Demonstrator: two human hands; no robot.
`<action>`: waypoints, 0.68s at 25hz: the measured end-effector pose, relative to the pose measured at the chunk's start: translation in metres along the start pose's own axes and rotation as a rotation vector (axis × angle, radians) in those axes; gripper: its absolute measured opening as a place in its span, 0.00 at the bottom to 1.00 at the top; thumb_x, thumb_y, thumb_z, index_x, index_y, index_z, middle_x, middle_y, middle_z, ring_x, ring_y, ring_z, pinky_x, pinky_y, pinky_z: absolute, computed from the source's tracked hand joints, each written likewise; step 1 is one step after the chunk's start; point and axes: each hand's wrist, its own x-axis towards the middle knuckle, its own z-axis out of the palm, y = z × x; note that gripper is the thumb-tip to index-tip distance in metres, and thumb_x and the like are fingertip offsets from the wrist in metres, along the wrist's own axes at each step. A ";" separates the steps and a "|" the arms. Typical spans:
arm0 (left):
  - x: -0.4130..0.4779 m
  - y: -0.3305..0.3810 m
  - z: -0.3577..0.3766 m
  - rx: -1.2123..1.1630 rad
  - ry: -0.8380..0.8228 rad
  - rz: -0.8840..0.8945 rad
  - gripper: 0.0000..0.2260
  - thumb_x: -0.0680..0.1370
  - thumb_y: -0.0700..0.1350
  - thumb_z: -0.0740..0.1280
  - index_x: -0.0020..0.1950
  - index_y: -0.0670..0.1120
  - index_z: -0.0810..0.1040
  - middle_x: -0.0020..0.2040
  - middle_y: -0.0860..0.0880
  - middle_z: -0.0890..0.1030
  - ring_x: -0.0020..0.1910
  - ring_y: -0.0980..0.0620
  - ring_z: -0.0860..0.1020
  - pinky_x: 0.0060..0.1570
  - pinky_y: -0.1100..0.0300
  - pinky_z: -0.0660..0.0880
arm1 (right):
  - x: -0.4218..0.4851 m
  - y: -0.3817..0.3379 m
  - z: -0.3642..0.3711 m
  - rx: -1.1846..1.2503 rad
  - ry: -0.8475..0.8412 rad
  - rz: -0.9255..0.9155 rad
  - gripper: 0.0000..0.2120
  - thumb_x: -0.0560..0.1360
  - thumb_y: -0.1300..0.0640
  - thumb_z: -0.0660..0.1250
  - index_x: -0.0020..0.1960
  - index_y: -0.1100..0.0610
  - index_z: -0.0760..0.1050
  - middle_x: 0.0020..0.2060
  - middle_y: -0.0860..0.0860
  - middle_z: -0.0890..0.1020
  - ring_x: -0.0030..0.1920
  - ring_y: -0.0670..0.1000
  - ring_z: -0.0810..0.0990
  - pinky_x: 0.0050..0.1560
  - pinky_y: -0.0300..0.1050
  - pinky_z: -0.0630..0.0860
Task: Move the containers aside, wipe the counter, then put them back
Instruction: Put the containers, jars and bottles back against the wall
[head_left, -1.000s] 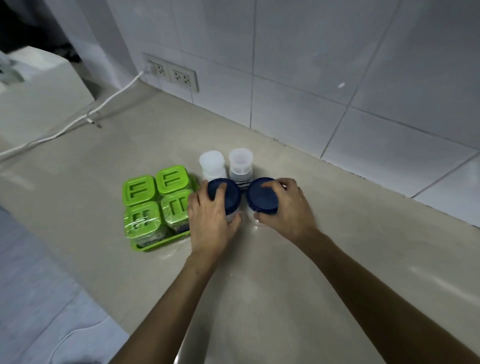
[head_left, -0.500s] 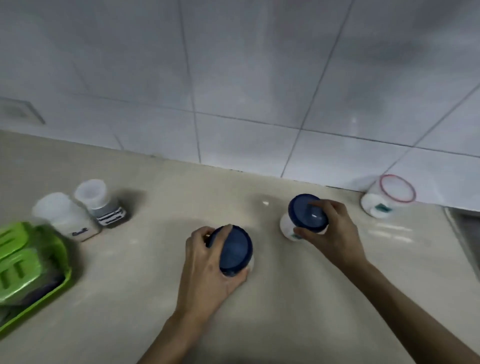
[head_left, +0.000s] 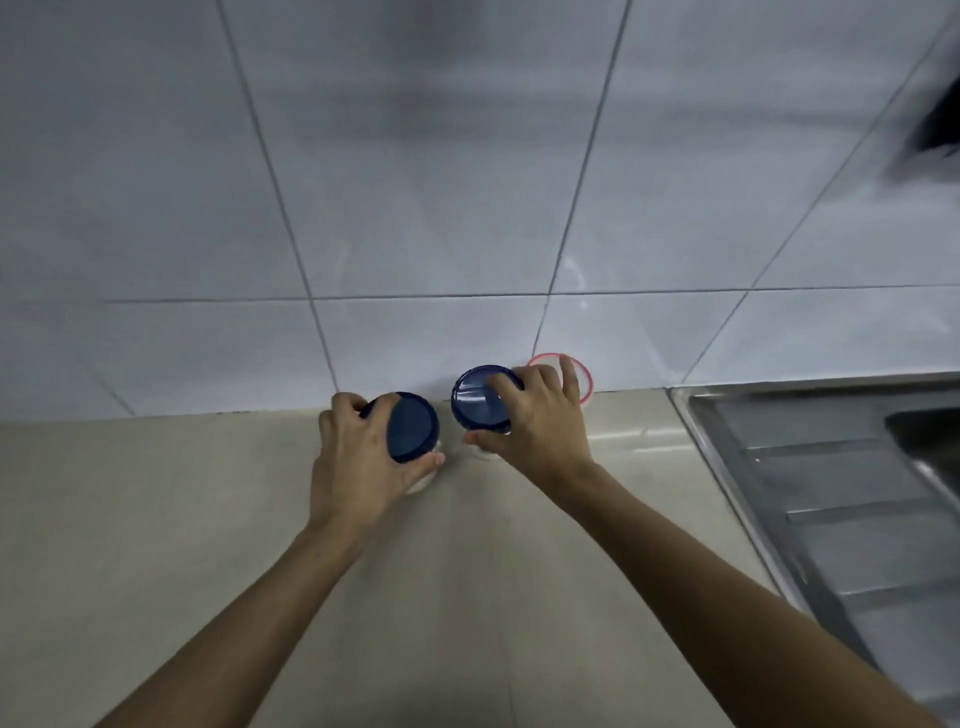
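Nearest to the camera, two bare forearms reach forward over the beige bench, and this bench is the landmark for all places here. Further on, above the back part of the bench, the left hand is closed around a clear container with a dark blue lid; the thumb lies on the near side under the lid and the fingers curl over the far side. The container is tilted, so the lid faces a little to the right and toward the camera. I cannot tell if its bottom touches the bench, because the hand hides it. Just to the right of it, also at the back of the bench, the right hand is clamped on a second container with a dark blue lid, with the fingers spread over the top of the lid and the thumb below. The two lids are close but apart. Behind the right hand, at the very back edge of the bench, a container with a red rim stands against the wall, mostly hidden by the fingers. On the right end of the bench lies a steel sink with a ribbed drainboard. Farthest away, behind the bench, rises the white tiled wall.
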 end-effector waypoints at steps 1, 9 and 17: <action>0.002 0.003 0.003 0.007 0.012 -0.012 0.34 0.63 0.63 0.74 0.65 0.54 0.69 0.60 0.48 0.65 0.62 0.47 0.65 0.42 0.53 0.76 | 0.000 0.002 0.002 -0.004 -0.020 0.013 0.30 0.63 0.35 0.71 0.59 0.52 0.74 0.52 0.57 0.81 0.58 0.61 0.75 0.71 0.64 0.56; -0.002 0.002 0.018 -0.036 0.028 0.161 0.30 0.72 0.49 0.72 0.72 0.47 0.67 0.71 0.46 0.63 0.66 0.45 0.69 0.62 0.58 0.70 | 0.009 0.012 -0.008 -0.054 -0.131 -0.076 0.30 0.69 0.42 0.70 0.67 0.52 0.70 0.67 0.55 0.71 0.72 0.60 0.60 0.74 0.62 0.43; 0.010 -0.012 -0.003 -0.156 -0.107 0.083 0.37 0.75 0.49 0.69 0.77 0.52 0.51 0.78 0.48 0.47 0.76 0.50 0.55 0.71 0.56 0.61 | -0.004 -0.013 -0.008 -0.128 -0.133 -0.109 0.34 0.70 0.54 0.72 0.72 0.59 0.64 0.70 0.58 0.69 0.74 0.62 0.60 0.73 0.63 0.55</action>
